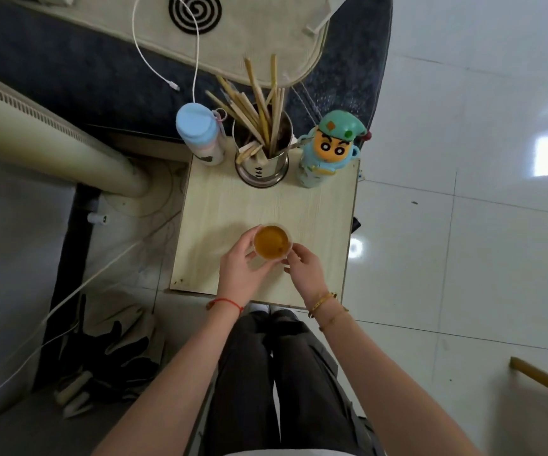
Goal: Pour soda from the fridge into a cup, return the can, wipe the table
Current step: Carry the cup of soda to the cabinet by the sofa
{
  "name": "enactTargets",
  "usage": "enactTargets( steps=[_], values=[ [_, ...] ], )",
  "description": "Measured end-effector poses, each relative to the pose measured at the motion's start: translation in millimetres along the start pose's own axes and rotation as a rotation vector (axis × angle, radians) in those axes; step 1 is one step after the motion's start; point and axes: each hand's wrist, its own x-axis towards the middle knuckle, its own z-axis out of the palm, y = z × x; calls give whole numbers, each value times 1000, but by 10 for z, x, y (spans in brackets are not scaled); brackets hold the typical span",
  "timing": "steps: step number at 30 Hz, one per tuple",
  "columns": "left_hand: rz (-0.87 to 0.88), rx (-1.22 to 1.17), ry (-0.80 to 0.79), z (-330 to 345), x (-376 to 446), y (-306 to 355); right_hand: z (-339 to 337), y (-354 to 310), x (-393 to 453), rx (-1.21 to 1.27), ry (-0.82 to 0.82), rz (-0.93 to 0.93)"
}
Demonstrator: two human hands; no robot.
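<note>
Small wood table (315,209) w/ cup (272,242), blue bottle (200,134), chopstick holder (262,153), cartoon bottle (330,149).

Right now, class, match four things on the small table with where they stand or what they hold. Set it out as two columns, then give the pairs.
Things:
1 cup
2 bottle
3 metal pot
4 figure flask

Places or contents:
A back right corner
B full of wooden sticks
C back left corner
D between both hands, holds amber drink

Pairs: 1-D, 2-C, 3-B, 4-A
</note>
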Motion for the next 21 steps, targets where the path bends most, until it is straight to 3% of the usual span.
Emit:
enactTargets(
  steps=[21],
  values=[
    [15, 57, -46, 134, 130, -418, 76, 337, 190, -98, -26, -114]
  ],
)
